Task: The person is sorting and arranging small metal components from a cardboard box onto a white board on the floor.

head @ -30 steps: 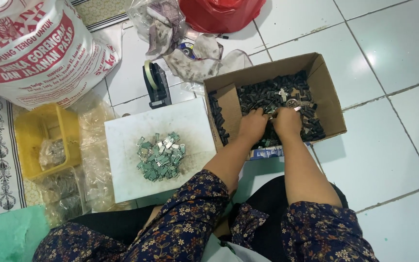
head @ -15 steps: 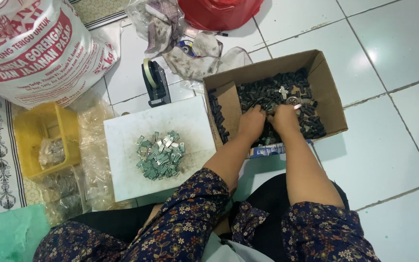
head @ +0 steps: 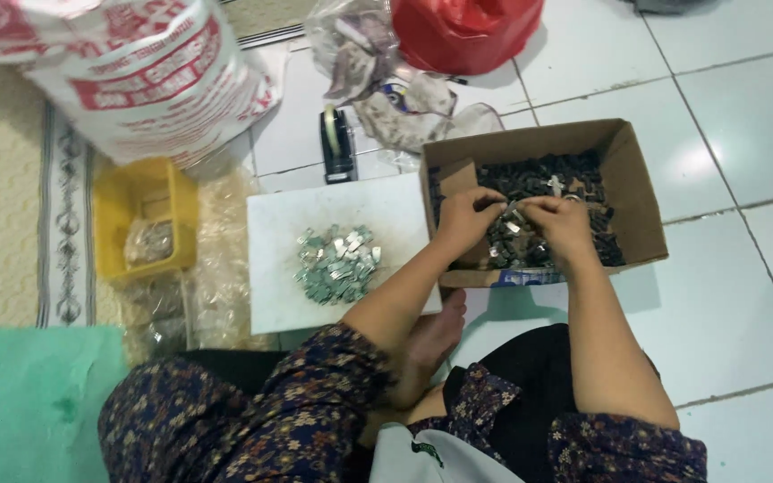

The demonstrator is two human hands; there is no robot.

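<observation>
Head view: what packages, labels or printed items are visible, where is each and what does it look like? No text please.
Sack: top left on the floor, bulging, white with red printed bands.
Cardboard box: right of centre, open, brown, holding small dark pieces; left hand and right hand are inside it.
Red bag: top centre, rounded, plain red plastic.
Clear bags: beside the red bag, crumpled, see-through.
Yellow tub: left, rectangular, open.

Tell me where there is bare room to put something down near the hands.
Bare floor tiles lie right of the cardboard box. The white board is bare around its pile of small pieces. Crowded: inside the box, and behind it among plastic bags.
</observation>
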